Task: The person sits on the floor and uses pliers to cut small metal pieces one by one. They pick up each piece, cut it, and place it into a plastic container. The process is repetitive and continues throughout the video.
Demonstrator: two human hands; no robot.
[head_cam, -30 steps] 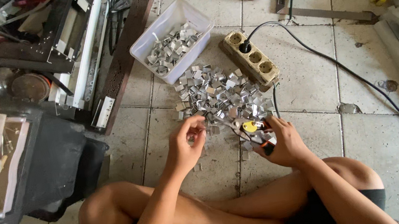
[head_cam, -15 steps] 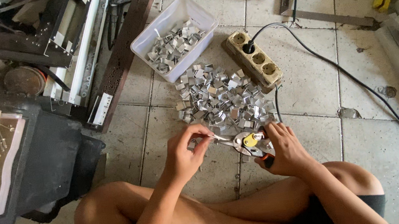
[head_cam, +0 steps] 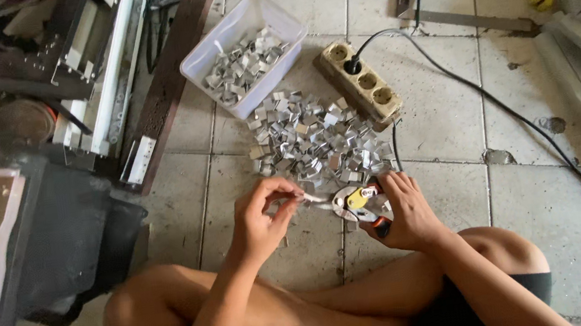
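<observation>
Where fingers met earlier, left hand (head_cam: 259, 223) at snips (head_cam: 357, 205).

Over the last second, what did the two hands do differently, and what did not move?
The left hand drew back from the pile of metal clips, bringing one small piece to the pliers in the right hand. The pile, white tub and power strip stayed put.

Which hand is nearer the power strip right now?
Right. The right hand, gripping the hand tool, sits just below the power strip, slightly to its right. The left hand is farther off, down and to its left.
</observation>
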